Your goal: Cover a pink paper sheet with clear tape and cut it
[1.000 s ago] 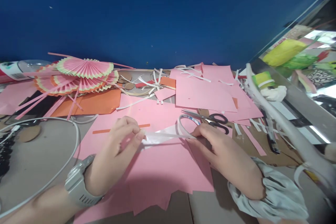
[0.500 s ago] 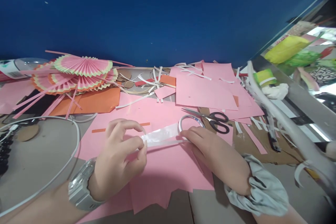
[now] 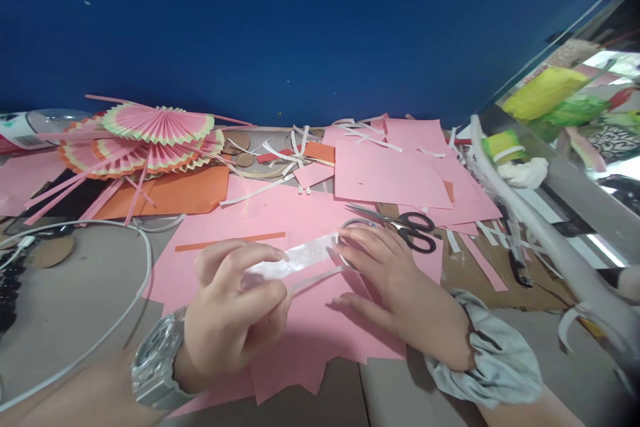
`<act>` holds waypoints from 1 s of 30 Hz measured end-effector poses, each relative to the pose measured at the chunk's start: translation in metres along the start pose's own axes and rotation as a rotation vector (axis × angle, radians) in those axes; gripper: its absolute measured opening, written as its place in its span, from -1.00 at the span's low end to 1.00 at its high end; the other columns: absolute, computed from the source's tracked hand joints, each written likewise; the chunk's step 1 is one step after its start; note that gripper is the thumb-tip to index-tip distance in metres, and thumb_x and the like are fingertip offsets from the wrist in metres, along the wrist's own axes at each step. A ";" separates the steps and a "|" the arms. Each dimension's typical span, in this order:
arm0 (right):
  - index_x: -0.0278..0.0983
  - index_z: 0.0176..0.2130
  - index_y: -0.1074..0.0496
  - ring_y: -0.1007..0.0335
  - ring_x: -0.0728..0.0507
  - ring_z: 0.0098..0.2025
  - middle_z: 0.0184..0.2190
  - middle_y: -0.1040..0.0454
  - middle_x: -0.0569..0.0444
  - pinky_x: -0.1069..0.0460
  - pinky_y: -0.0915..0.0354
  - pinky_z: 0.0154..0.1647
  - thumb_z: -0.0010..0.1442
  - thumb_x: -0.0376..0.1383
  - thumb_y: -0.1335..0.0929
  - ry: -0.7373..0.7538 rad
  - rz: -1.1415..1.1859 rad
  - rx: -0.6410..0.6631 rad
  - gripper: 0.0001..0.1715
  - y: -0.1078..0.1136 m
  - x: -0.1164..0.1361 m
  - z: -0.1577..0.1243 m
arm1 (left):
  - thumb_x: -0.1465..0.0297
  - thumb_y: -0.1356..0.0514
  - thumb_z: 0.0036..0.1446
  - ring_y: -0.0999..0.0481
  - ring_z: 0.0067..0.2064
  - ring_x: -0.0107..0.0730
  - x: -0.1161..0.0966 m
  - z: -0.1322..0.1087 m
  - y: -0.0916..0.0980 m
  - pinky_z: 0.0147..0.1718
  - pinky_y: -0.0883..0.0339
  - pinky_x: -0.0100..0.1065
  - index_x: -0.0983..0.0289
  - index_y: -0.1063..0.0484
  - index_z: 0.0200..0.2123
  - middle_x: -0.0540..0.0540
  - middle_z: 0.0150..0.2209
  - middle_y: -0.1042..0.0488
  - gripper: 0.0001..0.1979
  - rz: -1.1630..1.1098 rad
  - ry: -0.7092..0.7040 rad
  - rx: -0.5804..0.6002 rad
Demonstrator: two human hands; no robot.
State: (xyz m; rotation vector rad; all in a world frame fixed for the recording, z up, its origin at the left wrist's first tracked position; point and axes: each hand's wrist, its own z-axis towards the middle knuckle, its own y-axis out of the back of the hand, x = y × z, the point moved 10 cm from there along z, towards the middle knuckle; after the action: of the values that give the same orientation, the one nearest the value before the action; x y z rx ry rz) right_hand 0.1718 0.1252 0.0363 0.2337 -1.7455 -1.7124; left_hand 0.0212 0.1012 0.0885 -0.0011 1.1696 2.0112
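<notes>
A strip of clear tape (image 3: 313, 253) stretches between my hands above pink paper (image 3: 295, 340), with a narrow whitish strip (image 3: 320, 277) just below it. My left hand (image 3: 235, 300) is closed in a pinch on the tape's left end, partly hiding it. My right hand (image 3: 395, 273) lies over the tape roll (image 3: 356, 221), holding it down; its fingers cover most of the roll and its thumb is held apart. Right behind the roll are black-handled scissors (image 3: 417, 233), blades pointing left. A thin orange paper strip (image 3: 250, 239) lies behind my left hand.
Pleated pink paper fans (image 3: 160, 125) are piled at the back left on an orange sheet (image 3: 175, 193). Pink sheets (image 3: 390, 177) and white paper strips lie at the back. A white cable (image 3: 147, 260) loops at left. At right are cardboard (image 3: 465, 280) and a cutter knife (image 3: 520, 270).
My left hand has turned and shifted slightly right, fingers closing further over the tape end. My right hand has spread its thumb away and now covers more of the roll.
</notes>
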 end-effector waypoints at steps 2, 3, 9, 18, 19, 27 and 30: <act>-0.29 0.20 -0.07 0.04 -0.23 0.24 0.17 -0.17 -0.12 -0.22 0.12 0.25 0.20 -0.10 -0.27 0.054 0.062 -0.008 -0.33 -0.002 0.012 -0.001 | 0.54 -0.20 -0.01 -0.31 -0.11 -0.20 -0.004 -0.002 -0.002 -0.11 -0.13 -0.13 0.16 -0.44 -0.47 0.04 -0.15 -0.37 -0.86 -0.019 0.007 0.029; -0.30 0.23 0.01 0.04 -0.18 0.25 0.19 -0.16 -0.11 -0.18 0.15 0.27 0.22 -0.16 -0.26 0.077 0.120 -0.002 -0.32 -0.004 0.018 -0.002 | 0.53 -0.21 0.00 -0.30 -0.11 -0.20 -0.006 -0.004 -0.003 -0.11 -0.12 -0.12 0.15 -0.44 -0.46 0.02 -0.15 -0.37 -0.87 -0.025 0.007 0.045; -0.20 -0.22 -0.33 -0.34 -0.02 -0.23 -0.35 -0.45 0.14 -0.07 -0.07 0.10 0.29 -0.37 -0.18 0.080 0.505 -0.011 -0.83 -0.005 0.040 0.004 | 0.39 -0.20 0.09 -0.30 -0.10 -0.23 -0.010 -0.005 -0.011 -0.12 -0.11 -0.16 0.16 -0.42 -0.47 -0.03 -0.14 -0.44 -0.91 -0.009 0.026 0.127; -0.24 -0.34 -0.27 -0.24 -0.04 -0.28 -0.40 -0.36 0.14 -0.06 -0.08 0.00 0.26 -0.35 -0.21 0.001 0.621 0.007 -0.88 -0.011 0.029 0.004 | 0.09 -0.02 0.11 -0.20 0.13 0.20 -0.010 -0.025 -0.036 0.12 0.32 0.19 0.42 -0.40 0.00 0.38 0.10 -0.32 -0.43 0.435 -0.118 0.621; -0.23 -0.35 -0.26 -0.23 -0.04 -0.27 -0.39 -0.35 0.14 -0.05 -0.09 -0.02 0.26 -0.34 -0.22 -0.021 0.634 0.001 -0.88 -0.011 0.026 0.003 | 0.03 0.01 0.11 -0.11 0.19 0.23 -0.014 -0.033 -0.038 0.12 0.41 0.20 0.39 -0.35 0.06 0.38 0.17 -0.23 -0.37 0.436 -0.151 0.655; -0.18 -0.28 -0.30 -0.25 -0.02 -0.16 -0.37 -0.41 0.20 0.04 -0.10 -0.05 0.28 -0.39 -0.18 -0.101 0.663 -0.044 -0.83 -0.006 0.016 0.003 | -0.01 0.02 0.15 0.07 0.28 0.16 -0.025 -0.073 -0.083 0.11 0.48 0.27 -0.06 -0.12 0.19 0.09 0.28 -0.04 -0.45 0.354 -0.039 0.726; -0.16 -0.24 -0.33 -0.25 -0.02 -0.15 -0.34 -0.43 0.21 0.04 -0.10 -0.03 0.27 -0.39 -0.19 -0.096 0.635 -0.040 -0.82 -0.007 0.017 0.004 | 0.15 0.04 0.24 -0.08 0.26 -0.01 -0.027 -0.074 -0.096 0.16 0.42 0.20 -0.19 -0.11 0.15 -0.01 0.24 -0.14 -0.60 0.361 0.010 0.670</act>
State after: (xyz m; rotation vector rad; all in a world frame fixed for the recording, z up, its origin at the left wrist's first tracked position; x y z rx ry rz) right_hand 0.1541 0.1179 0.0361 -0.3916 -1.6147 -1.2989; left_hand 0.0736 0.0548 -0.0144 0.5700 1.9023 1.8075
